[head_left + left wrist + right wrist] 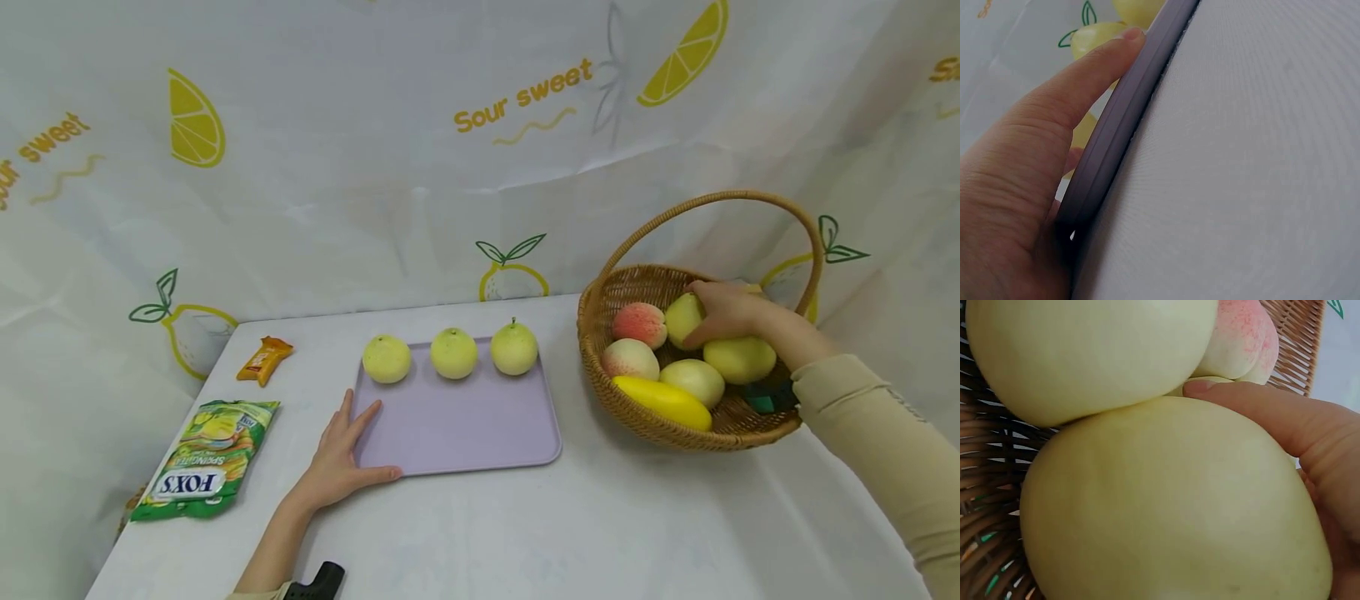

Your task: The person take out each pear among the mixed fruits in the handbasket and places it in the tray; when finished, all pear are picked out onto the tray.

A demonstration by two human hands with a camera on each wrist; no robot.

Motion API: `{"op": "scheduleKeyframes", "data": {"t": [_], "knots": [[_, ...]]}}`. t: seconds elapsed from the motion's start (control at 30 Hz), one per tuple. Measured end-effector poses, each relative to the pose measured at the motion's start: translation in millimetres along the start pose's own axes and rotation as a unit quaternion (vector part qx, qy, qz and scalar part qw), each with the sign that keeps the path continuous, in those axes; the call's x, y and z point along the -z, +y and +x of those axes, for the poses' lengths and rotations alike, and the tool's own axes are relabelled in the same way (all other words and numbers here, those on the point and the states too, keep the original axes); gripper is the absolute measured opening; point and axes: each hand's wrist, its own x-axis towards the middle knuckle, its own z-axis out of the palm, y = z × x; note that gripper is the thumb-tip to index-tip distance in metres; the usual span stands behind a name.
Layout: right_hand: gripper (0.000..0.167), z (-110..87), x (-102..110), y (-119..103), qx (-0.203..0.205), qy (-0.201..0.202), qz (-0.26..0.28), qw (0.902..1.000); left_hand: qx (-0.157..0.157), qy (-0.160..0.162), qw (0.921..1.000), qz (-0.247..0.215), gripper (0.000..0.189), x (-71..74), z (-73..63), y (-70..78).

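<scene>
In the head view, my left hand rests at the near left corner of a lilac tray, fingers spread along its left side. Its thumb presses the tray's rim in the left wrist view. Three round yellow-green pears sit along the tray's far edge. My right hand reaches into a wicker basket and grips a yellow-green pear, thumb on its near side. Another pale fruit lies beneath the hand, large in the right wrist view.
Two peaches, a long yellow fruit and another pale fruit fill the basket, whose tall handle arches overhead. On the left lie a green FOX'S candy bag and a small orange packet. A printed cloth hangs behind.
</scene>
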Motion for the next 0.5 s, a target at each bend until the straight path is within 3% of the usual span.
{"op": "scheduleKeyframes", "data": {"t": [0.3, 0.5], "knots": [[0.082, -1.5, 1, -6, 0.011, 0.033, -0.029, 0.9990, -0.010, 0.006, 0.9999, -0.003, 0.104, -0.4, -0.1, 0.2], [0.085, -8.5, 8, -11, 0.006, 0.060, -0.007, 0.9982, -0.012, 0.006, 0.9999, -0.003, 0.104, -0.7, -0.5, -0.2]]}}
